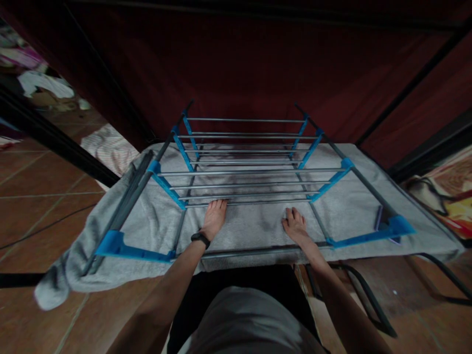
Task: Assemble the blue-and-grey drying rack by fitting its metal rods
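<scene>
A drying rack [254, 171] of grey metal bars with blue plastic brackets lies on a grey blanket [249, 228]. My left hand [215, 216], with a black band on the wrist, rests flat near the rack's lower crossbar. Its fingertips are at that bar, and whether they press on it I cannot tell. My right hand [295, 225] lies on the blanket with fingers somewhat spread, right of centre and below the same bar. Both forearms reach over the front bar [254, 251]. Neither hand is closed around anything.
Loose grey tubes [127, 201] lie along the blanket's left side. Partly behind the right bracket is a flat, purple-edged object [378, 218]. A dark red panel [243, 69] stands behind. Black metal legs [368, 295] and a tiled floor [40, 196] show below; a cable [47, 227] crosses the tiles.
</scene>
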A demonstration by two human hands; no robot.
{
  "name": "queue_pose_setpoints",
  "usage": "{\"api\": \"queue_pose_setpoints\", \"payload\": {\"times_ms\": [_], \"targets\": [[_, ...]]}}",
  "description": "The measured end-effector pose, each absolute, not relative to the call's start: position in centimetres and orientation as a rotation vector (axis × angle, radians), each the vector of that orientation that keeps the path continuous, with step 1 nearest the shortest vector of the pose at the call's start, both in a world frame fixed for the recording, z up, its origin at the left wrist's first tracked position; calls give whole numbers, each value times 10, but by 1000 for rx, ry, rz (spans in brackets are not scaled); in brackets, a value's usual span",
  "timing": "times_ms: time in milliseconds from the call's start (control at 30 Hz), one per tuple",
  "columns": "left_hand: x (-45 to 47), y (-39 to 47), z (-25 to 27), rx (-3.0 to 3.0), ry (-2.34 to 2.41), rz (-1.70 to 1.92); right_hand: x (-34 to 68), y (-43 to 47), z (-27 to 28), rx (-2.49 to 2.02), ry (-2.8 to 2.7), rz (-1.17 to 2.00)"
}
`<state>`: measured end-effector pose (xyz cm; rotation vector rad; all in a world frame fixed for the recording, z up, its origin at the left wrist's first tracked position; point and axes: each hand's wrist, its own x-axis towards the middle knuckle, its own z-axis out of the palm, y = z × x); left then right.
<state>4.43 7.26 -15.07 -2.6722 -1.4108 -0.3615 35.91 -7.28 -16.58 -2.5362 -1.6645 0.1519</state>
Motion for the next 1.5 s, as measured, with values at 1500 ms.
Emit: {"api": "queue_pose_setpoints", "payload": {"times_ms": [1500], "targets": [[-71,-72,-132,-2925,-1333,-334,293,-122,-151,-2057,-1950,45]]}}
